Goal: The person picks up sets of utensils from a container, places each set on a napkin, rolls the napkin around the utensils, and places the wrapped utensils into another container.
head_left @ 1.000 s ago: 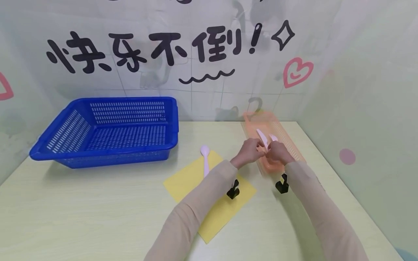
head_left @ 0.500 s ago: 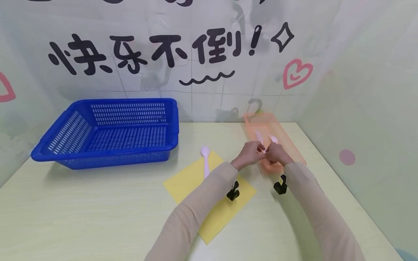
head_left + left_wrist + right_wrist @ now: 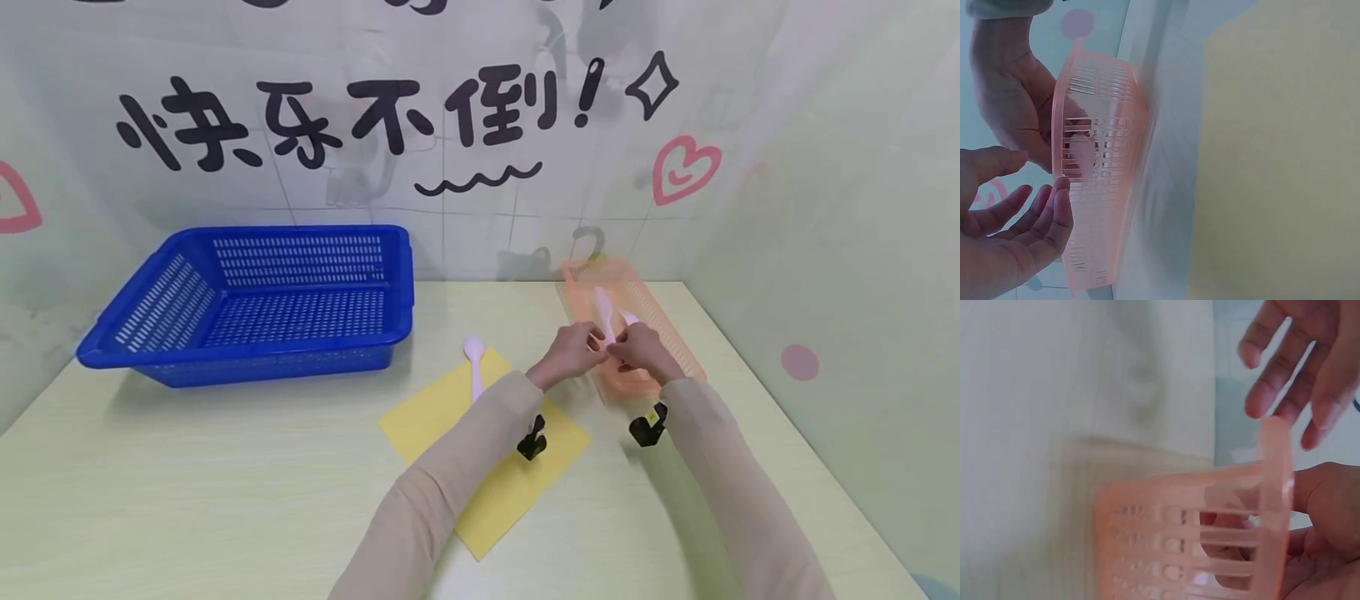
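Observation:
In the head view my right hand (image 3: 643, 350) reaches into the orange basket (image 3: 684, 360) and pinches the handle of a pale pink plastic knife (image 3: 604, 307), its blade pointing toward the wall. A pink fork (image 3: 629, 317) lies in the basket beyond that hand, its handle hidden. My left hand (image 3: 572, 350) is at the basket's left side, close to the right fingers. The left wrist view shows its loosely bent fingers (image 3: 1054, 228) right at the rim, with nothing between them. Seen through the basket wall (image 3: 1225, 534) in the right wrist view, the right fingers are curled inside.
Left of the arms, a pink spoon (image 3: 474, 350) lies partly on a yellow sheet (image 3: 495, 517), its lower end covered by the left sleeve. A large blue basket (image 3: 247, 362) stands at the back left. A wall (image 3: 847, 275) borders the table's right side.
The knife's blade dipped and leaned left, then came up and now points more straight away from me. My right hand shifted slightly; the left hand stayed almost in place.

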Demonstrator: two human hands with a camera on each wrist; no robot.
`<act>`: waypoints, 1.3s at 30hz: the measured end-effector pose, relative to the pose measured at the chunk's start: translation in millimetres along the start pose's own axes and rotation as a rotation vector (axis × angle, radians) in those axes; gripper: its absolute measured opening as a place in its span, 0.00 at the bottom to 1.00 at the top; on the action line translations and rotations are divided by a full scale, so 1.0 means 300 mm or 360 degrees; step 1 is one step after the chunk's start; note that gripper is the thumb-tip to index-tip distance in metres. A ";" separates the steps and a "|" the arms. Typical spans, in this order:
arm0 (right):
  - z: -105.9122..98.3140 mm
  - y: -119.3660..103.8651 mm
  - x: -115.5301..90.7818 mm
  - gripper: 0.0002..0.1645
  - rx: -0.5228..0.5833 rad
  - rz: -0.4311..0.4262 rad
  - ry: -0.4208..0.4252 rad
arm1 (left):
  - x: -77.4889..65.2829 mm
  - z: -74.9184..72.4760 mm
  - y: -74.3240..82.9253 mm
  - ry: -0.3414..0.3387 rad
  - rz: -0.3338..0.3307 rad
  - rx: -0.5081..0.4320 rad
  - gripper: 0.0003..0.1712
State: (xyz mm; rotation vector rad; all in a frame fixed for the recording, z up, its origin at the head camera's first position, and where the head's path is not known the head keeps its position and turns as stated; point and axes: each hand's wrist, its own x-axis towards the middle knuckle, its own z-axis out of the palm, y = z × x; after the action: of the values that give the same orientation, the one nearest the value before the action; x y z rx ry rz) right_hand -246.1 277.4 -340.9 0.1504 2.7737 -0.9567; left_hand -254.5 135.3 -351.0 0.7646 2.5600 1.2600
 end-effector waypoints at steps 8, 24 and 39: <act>-0.009 -0.043 -0.031 0.14 0.0231 -0.0089 0.0182 | -0.002 -0.026 -0.012 0.0039 -0.0104 -0.0103 0.16; 0.068 -0.183 -0.075 0.15 0.0459 -0.0276 0.0066 | -0.052 -0.141 -0.090 0.0146 -0.0255 -0.0671 0.18; 0.212 -0.235 -0.068 0.14 0.0604 -0.0419 -0.0117 | -0.134 -0.219 -0.180 0.0220 -0.0426 -0.0793 0.14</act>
State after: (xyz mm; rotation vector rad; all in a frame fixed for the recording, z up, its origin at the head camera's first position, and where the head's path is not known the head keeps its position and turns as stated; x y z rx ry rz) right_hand -227.6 182.1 -343.0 -0.1965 2.5578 -1.5149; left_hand -265.1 42.1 -354.7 0.2334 2.1906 1.7921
